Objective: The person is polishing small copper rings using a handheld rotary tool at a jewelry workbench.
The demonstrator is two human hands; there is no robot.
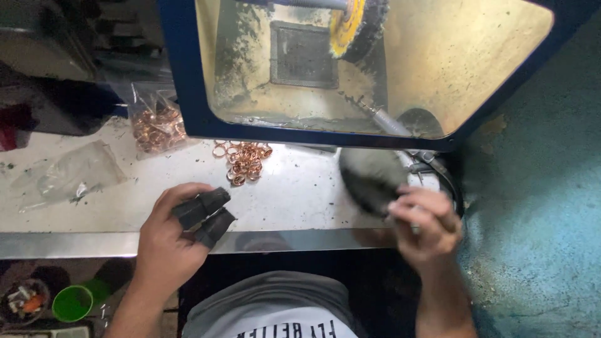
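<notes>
My left hand (169,235) rests at the front edge of the white bench (294,194), its thumb and forefinger covered by black finger guards (203,216). It holds nothing that I can see. My right hand (426,225) grips a thin metal tool whose far end carries a dark round pad (370,178), blurred with motion. A loose heap of copper-coloured rings (244,161) lies on the bench between the hands, further back. Behind it stands a blue-framed polishing hood (188,87) with a yellow and black buffing wheel (354,28) inside.
A clear bag of more copper-coloured rings (156,125) leans at the hood's left corner. An empty crumpled plastic bag (69,175) lies far left. Below the bench sit a green cup (72,303) and a small bowl of bits (25,302). A teal wall (538,206) closes the right.
</notes>
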